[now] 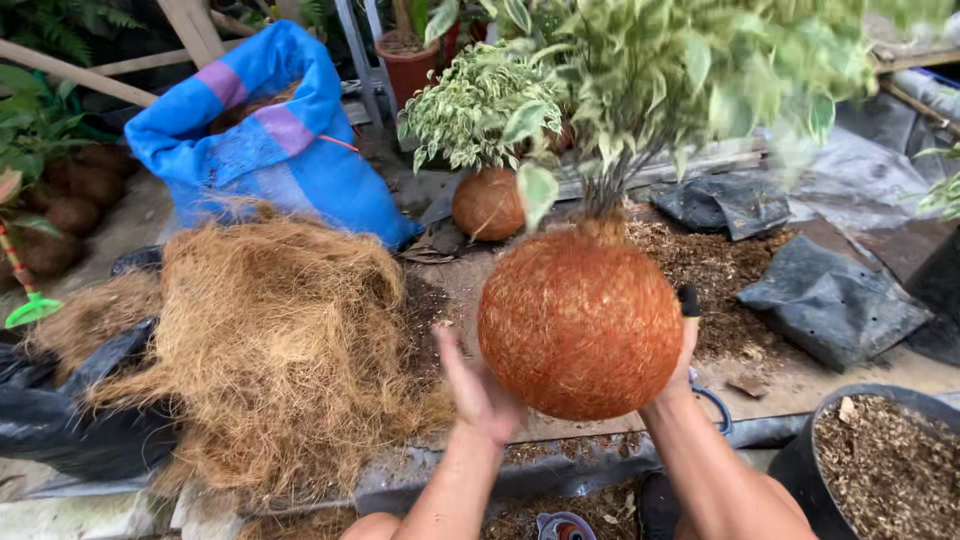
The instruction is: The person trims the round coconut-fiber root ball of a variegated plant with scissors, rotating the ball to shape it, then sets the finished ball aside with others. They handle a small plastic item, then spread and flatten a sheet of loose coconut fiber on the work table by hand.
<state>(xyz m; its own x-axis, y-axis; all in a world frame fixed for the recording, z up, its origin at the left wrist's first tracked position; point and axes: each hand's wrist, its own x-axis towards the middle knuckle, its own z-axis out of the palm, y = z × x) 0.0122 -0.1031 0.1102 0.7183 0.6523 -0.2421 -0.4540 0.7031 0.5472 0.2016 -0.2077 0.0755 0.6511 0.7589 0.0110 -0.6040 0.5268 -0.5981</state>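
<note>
Both forearms rise from the bottom edge. Left hand (478, 385) open, palm cupping the fibre-wrapped ball (580, 322) from the lower left. Right hand (683, 350) mostly hidden behind it, pressing its right side. Ball held mid-air, variegated plant (690, 70) on top. Coir heap (275, 340) left; blue sack (270, 140) behind; black pot (800, 460) lower right.

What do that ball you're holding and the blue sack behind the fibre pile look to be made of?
The ball looks like coconut-type fibre wound tight with fine thread: orange-brown, matte, hairy, with thin strands crossing its surface. The core is hidden. The blue sack looks like woven plastic: a fine grid weave, slight sheen, pale purple bands. The fibre pile is loose, dry, straw-coloured strands.
</note>
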